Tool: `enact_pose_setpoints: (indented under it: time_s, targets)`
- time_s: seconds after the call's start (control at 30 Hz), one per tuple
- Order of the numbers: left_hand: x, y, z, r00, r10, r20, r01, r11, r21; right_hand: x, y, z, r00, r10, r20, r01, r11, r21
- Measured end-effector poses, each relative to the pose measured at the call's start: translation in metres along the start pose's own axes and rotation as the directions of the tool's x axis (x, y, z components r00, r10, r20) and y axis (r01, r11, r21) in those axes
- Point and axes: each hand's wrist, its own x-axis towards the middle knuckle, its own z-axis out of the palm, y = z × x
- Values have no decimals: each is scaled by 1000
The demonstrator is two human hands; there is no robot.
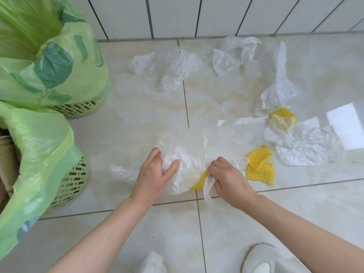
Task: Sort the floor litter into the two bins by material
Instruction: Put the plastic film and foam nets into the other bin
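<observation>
At far left, two lined bins (82, 107), nearer one seemingly holding cardboard. Left hand (155, 174) bunching a clear plastic sheet (189, 154) on the floor; right hand (226, 178) pinching its edge. Rightward, more plastic (234, 54), yellow foam netting (260, 164) and paper (346, 127) unsorted; most work left.

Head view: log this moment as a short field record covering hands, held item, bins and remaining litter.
left hand: grips crumpled clear plastic sheet
right hand: pinches an edge of the same sheet
far bin: green basket, leaf-print liner
near bin: green basket, plain green liner, cardboard inside
yellow foam net: on floor right of hands; another piece under the sheet
other litter: clear plastic near the wall, white paper at right
</observation>
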Motion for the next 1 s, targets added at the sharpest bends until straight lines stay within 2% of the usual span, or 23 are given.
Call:
enact_pose_setpoints:
  time_s: [0.13, 0.2, 0.3, 0.37, 0.43, 0.57, 0.67, 0.87, 1.0]
  targets:
    - [-9, 1, -14, 997, 71, 2, -71, 996, 52, -14, 6, -19, 1000, -2, -8, 1, 993, -118]
    - [-15, 1, -28, 994, 93, -50, -87, 991, 99, -24, 5, -26, 998, 33, -45, -39, 990, -134]
    - [-23, 0, -46, 993, 28, -111, -12, 989, 145, -43, 8, -25, 987, 121, -104, -134, 983, -124]
    - [-31, 2, -54, 994, 23, -107, -3, 983, 181, -55, 12, -23, 971, 197, -133, -210, 973, -96]
    - [-39, 7, -62, 994, 22, -109, 0, 980, 200, -62, 17, -22, 968, 213, -135, -225, 971, -83]
    - [-41, 23, -75, 987, 93, -134, -59, 968, 242, -61, 15, -26, 941, 299, -156, -308, 951, -35]
    - [-33, 31, -79, 980, 140, -143, -97, 957, 272, -49, 14, -29, 941, 300, -156, -309, 950, -37]
    - [1, 16, -59, 998, 51, -44, -38, 966, 255, -20, 30, -40, 909, 353, -220, -369, 929, -38]
    - [13, 9, -49, 1000, 11, 3, -11, 974, 226, -3, 41, -45, 919, 334, -209, -353, 934, -62]
